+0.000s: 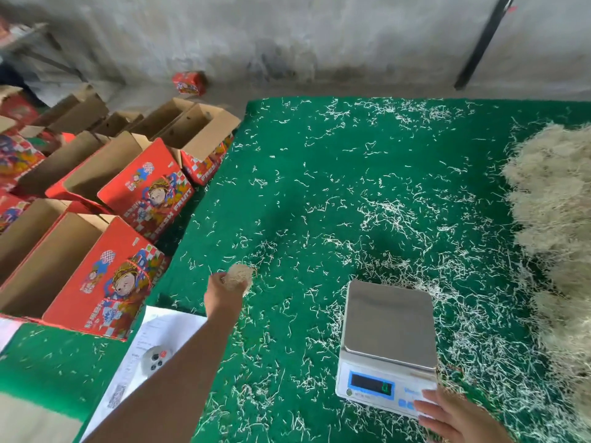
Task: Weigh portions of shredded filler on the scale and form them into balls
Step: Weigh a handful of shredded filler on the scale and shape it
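I have my left hand stretched out toward the far left, its fingers curled around a small ball of shredded filler held above the green worktop, near the edge where the red fruit boxes stand open. My right hand rests at the near right corner of the scale, fingers straight and touching its front panel beside the display; it grips nothing. The steel pan is bare, and the reading is too small for me to make out. The loose filler pile lies along the right side of the worktop, well apart from the ball.

My guess is that the ball is headed for 1 of the boxes. The risks from here as I judge them:

- The ball looks loosely packed; a soft grip or a toss could let it fray and shed strands, changing its weight.
- Stray strands litter the worktop around the scale, and any drifting onto the pan would skew the next portion.
- My right fingers pressing the panel could nudge the scale or hit a button unintentionally.
- A phone and paper lie just beside my left forearm, and a careless pull back could sweep them off.
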A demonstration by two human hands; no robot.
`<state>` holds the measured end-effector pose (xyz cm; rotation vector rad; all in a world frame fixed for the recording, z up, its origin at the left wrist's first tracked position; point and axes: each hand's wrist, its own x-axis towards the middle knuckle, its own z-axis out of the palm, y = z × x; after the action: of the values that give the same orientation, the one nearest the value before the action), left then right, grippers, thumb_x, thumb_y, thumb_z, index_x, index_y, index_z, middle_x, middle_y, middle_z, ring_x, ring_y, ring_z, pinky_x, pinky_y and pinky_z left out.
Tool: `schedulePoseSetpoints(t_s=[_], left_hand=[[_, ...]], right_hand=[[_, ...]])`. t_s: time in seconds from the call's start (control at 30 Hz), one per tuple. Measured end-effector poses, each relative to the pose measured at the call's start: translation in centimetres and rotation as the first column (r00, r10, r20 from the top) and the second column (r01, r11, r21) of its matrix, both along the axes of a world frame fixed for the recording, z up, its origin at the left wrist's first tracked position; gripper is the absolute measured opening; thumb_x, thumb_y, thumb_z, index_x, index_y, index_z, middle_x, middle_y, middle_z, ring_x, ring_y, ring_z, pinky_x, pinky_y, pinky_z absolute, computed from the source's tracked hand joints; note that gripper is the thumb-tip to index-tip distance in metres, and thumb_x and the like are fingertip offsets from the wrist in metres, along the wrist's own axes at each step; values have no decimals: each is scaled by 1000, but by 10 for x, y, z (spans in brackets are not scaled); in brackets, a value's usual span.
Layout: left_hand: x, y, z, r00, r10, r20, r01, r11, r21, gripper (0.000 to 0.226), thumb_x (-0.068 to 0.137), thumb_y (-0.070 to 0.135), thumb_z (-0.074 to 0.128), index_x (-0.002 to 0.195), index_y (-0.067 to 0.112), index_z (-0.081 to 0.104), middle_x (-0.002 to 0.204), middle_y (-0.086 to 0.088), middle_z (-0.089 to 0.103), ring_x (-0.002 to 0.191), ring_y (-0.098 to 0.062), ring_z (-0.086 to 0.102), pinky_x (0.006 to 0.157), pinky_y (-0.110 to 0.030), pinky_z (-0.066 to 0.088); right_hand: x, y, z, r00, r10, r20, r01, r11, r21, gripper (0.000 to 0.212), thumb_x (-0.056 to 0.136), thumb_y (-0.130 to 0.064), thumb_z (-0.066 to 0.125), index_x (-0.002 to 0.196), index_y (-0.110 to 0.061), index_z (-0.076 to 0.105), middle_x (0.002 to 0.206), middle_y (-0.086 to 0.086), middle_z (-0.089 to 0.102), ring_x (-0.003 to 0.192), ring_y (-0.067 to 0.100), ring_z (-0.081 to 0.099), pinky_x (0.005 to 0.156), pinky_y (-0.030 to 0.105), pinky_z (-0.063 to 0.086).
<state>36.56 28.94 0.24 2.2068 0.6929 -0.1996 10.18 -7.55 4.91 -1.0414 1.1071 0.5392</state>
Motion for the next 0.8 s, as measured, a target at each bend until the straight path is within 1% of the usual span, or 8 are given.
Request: schedulePoseSetpoints(t_s=[0.07, 0.13, 0.2, 0.27, 0.3, 0.47, 0.67, 0.8], left_hand=[[22, 16, -8, 999, 37, -1, -37, 998, 41, 57, 90, 21, 80, 138, 12, 50, 116, -14, 69, 94, -32, 70, 79, -44, 62], [40, 29, -15, 998, 59, 6, -59, 995, 79, 56, 92, 19, 79, 138, 12, 48, 119, -17, 68, 100, -34, 69, 84, -50, 62], [56, 39, -19, 997, 69, 35, -73, 992, 106, 52, 92, 17, 78, 135, 13, 48, 118, -18, 68, 99, -35, 69, 83, -53, 63], [68, 41, -18, 997, 47, 67, -55, 991, 122, 50, 93, 19, 77, 134, 13, 49, 119, -17, 68, 97, -33, 68, 82, -51, 63], [71, 36, -15, 996, 23, 84, -33, 993, 112, 50, 92, 21, 77, 134, 14, 50, 120, -14, 68, 95, -30, 68, 80, -49, 63], [30, -43, 7, 906, -350, 239, 362, 932, -4, 51, 88, 31, 82, 130, 32, 54, 113, 14, 64, 88, -7, 68, 63, -20, 57], [-81, -180, 1, 505, -805, 311, 854, 518, -47, 54, 91, 18, 77, 134, 37, 53, 117, 20, 64, 101, 10, 61, 80, -3, 42], [-104, -210, -5, 402, -864, 302, 911, 412, -36, 54, 97, 14, 70, 147, 22, 50, 143, 1, 56, 131, -10, 51, 117, -33, 40]], right_hand=[[5, -6, -15, 998, -20, -64, 27, 993, 113, 66, 78, 0, 86, 133, 15, 53, 108, 24, 68, 131, 51, 50, 89, 50, 50], [10, -17, -35, 996, 13, -87, 0, 988, 151, 118, 16, 20, 97, 126, 16, 55, 122, 30, 61, 134, 46, 43, 111, 52, 34], [16, -22, -45, 992, 121, -35, -112, 975, 190, 93, 42, 20, 96, 125, 16, 55, 134, 35, 57, 136, 46, 43, 119, 52, 27], [15, -27, -52, 977, 212, -20, -207, 967, 148, 33, 96, 13, 59, 128, 15, 55, 145, 38, 51, 146, 51, 37, 124, 53, 25], [10, -30, -58, 969, 242, -46, -237, 966, 106, 24, 102, 10, 46, 123, 10, 58, 142, 36, 54, 146, 50, 37, 124, 53, 27], [-22, -32, -60, 991, 128, -26, -130, 973, -191, 23, 99, -12, 59, 117, -2, 68, 110, 17, 78, 111, 39, 69, 104, 60, 50], [-33, -21, -32, 999, 31, 41, -18, 959, -283, 25, 106, -23, 55, 116, -8, 72, 107, 9, 80, 105, 29, 75, 96, 50, 57], [-38, -28, -11, 998, 19, 52, -4, 960, -280, 25, 108, -22, 53, 118, -7, 70, 105, 7, 81, 106, 27, 74, 88, 44, 57]])
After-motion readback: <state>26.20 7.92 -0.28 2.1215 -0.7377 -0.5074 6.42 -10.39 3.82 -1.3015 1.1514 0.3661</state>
